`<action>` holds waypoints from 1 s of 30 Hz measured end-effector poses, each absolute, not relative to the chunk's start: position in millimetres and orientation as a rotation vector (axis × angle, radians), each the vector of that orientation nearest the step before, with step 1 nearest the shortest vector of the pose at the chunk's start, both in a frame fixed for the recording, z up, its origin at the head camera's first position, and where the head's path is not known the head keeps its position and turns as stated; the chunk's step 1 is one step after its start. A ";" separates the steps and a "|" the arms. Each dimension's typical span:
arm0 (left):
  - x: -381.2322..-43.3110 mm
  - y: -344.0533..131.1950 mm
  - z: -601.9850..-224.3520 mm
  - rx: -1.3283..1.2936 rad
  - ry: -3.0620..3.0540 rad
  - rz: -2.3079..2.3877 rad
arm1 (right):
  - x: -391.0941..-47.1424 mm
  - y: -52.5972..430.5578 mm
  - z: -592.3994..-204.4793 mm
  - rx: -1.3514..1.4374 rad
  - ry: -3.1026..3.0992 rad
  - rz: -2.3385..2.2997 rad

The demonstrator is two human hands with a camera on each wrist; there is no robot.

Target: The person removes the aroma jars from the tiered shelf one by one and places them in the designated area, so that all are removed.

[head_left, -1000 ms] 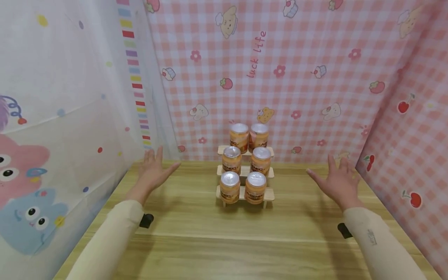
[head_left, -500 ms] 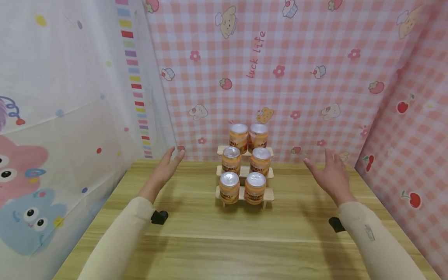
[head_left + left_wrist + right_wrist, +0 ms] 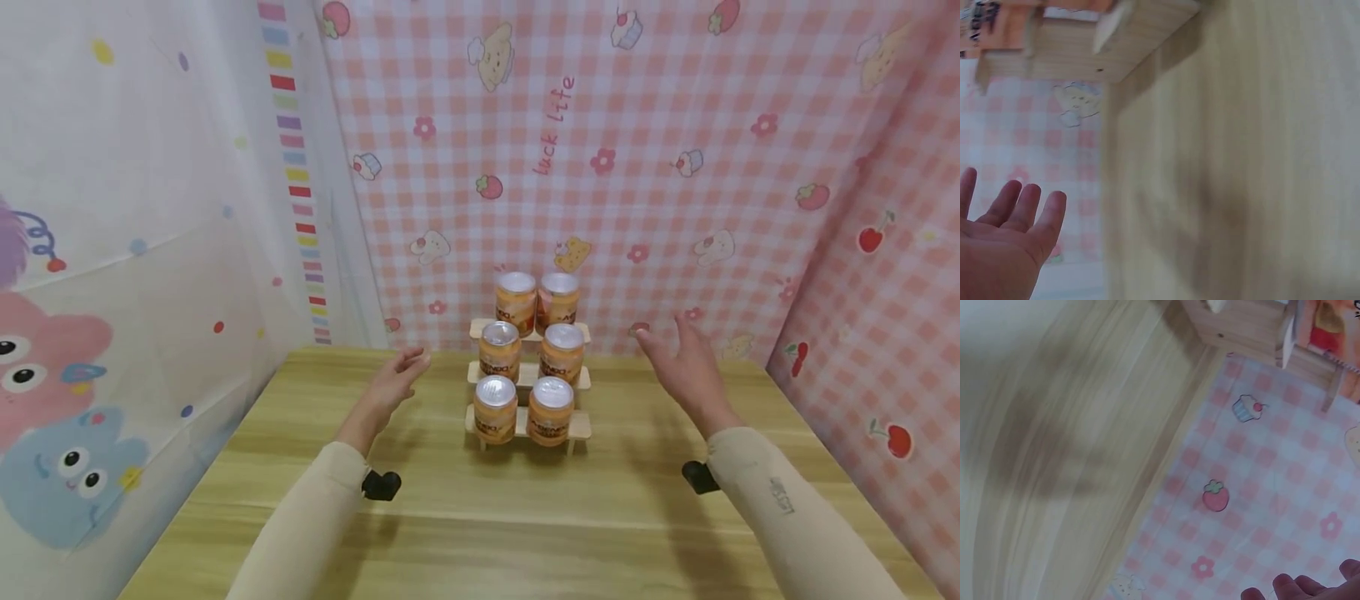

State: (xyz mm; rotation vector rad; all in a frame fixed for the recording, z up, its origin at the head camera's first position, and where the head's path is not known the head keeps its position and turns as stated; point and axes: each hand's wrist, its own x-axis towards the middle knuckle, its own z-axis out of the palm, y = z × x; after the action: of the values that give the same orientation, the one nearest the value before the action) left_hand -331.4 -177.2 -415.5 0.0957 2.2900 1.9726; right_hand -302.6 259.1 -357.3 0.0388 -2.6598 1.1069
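In the head view a small three-step wooden rack [image 3: 581,426] stands at the back middle of the table, with two orange cans on each step. The front step bears a left can [image 3: 495,417] and a right can [image 3: 551,418], both with silver lids. My left hand [image 3: 389,388] hovers left of the rack, fingers loosely bent and holding nothing. On the other side my right hand [image 3: 690,372] is raised with thumb and fingers spread, also holding nothing. The left wrist view shows the left fingers [image 3: 1047,219] apart from the rack's side [image 3: 1141,37].
The wooden table [image 3: 480,542] runs back to a pink checked cloth [image 3: 637,100]. A white printed curtain [image 3: 150,333] closes the left side, and another checked cloth [image 3: 892,333] the right. Dark wrist devices sit under both sleeves.
Both hands have moved inward toward the rack, the left one further. The left fingers have gone from spread to loosely bent. The cans and rack have stayed put.
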 end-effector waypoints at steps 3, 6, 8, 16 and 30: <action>-328.9 -174.2 -430.7 0.105 2.273 1.955 | -304.0 252.5 -354.1 0.022 -2.671 1.148; -326.0 -171.6 -444.1 0.131 2.280 1.920 | -306.3 246.7 -350.5 -0.002 -2.672 1.185; -323.9 -169.3 -452.2 0.132 2.292 1.885 | -308.5 243.3 -348.4 -0.002 -2.667 1.201; -318.7 -155.3 -469.8 0.157 2.284 1.787 | -312.8 234.8 -343.0 0.020 -2.673 1.238; -315.2 -145.2 -475.2 0.309 2.350 1.644 | -320.7 219.7 -336.9 0.070 -2.650 1.380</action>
State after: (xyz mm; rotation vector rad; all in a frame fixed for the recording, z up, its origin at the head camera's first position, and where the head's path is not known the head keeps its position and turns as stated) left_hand -315.2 -145.2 -475.2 0.3087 2.3501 1.6443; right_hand -320.7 219.7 -336.9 0.0700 -2.6500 1.3804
